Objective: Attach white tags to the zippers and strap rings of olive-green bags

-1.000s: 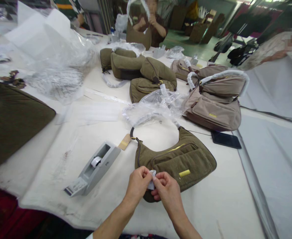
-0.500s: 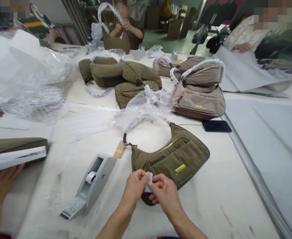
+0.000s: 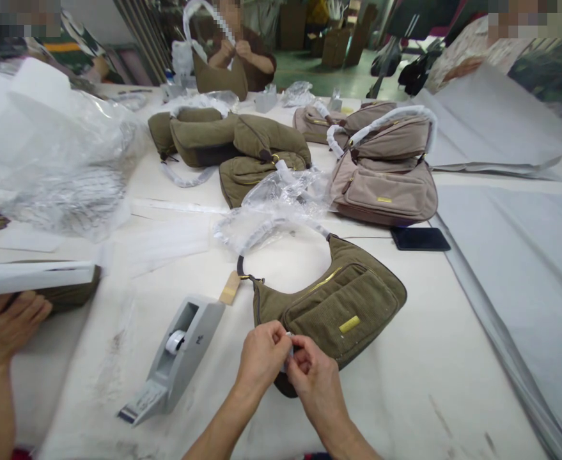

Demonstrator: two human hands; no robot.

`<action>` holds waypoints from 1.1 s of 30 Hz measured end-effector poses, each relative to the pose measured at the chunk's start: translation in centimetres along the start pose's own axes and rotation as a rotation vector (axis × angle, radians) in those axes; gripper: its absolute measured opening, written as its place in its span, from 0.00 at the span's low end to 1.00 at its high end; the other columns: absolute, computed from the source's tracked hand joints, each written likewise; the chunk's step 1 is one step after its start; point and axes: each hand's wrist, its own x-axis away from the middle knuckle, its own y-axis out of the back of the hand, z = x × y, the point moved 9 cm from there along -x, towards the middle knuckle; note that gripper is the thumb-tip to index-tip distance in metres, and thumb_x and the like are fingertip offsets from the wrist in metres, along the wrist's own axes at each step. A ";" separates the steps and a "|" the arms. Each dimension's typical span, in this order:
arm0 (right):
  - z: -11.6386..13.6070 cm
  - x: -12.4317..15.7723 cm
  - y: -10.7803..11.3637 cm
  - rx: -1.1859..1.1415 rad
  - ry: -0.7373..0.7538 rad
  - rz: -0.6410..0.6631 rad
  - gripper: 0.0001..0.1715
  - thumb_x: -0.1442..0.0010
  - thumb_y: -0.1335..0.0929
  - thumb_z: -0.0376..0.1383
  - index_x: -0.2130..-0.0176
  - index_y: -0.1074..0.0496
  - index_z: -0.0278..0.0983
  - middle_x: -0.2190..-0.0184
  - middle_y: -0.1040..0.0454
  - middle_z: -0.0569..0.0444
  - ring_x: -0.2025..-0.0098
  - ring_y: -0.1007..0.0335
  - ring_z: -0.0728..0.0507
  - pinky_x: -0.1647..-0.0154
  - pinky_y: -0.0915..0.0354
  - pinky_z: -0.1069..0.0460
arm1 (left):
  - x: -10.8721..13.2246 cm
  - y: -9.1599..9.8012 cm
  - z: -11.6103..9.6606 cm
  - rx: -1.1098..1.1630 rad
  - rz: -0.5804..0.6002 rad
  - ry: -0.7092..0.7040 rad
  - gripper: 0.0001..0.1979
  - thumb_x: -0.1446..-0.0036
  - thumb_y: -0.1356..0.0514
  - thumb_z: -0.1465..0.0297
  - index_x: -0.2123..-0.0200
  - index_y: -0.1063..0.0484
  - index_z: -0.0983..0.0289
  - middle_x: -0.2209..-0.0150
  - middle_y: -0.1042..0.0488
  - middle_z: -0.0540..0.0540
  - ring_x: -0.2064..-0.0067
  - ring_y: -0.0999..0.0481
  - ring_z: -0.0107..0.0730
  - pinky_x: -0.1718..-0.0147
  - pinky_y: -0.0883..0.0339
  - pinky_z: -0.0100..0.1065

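Note:
An olive corduroy shoulder bag (image 3: 328, 306) lies on the table before me, its wrapped strap curving away at the top. On its front are a zipped pocket and a gold plate (image 3: 349, 324). Over its lower left corner, my left hand (image 3: 264, 354) and my right hand (image 3: 313, 367) meet, both closed in a pinch. A small piece of white wrapping (image 3: 286, 359) is between their fingertips, mostly hidden by them. Near the strap's left end lies a tan tag (image 3: 229, 288). Left of my hands stands a grey tape dispenser (image 3: 182, 358).
Olive bags (image 3: 204, 140) and pinkish-grey bags (image 3: 386, 191) stand farther back, with clear plastic (image 3: 285, 191) between. A phone (image 3: 421, 239) lies right. A co-worker's hand (image 3: 12, 326) is at left by another bag. Grey sheets (image 3: 525, 268) cover the right side. Other people sit across.
My fingers have drawn closer together over the white wrapping, which shows less now. At left, the co-worker's hand and white sheet have shifted. The person at right has raised a grey sheet.

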 end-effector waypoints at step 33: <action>-0.4 0.3 -0.5 -0.140 0.059 0.086 0.18 0.46 0.41 0.29 0.54 0.39 0.39 0.72 0.25 0.57 0.70 0.26 0.46 0.70 0.35 0.55 | 1.9 -0.7 -0.5 -0.159 -0.195 0.008 0.07 0.52 0.48 0.75 0.79 0.43 0.60 0.81 0.40 0.46 0.76 0.37 0.28 0.74 0.49 0.28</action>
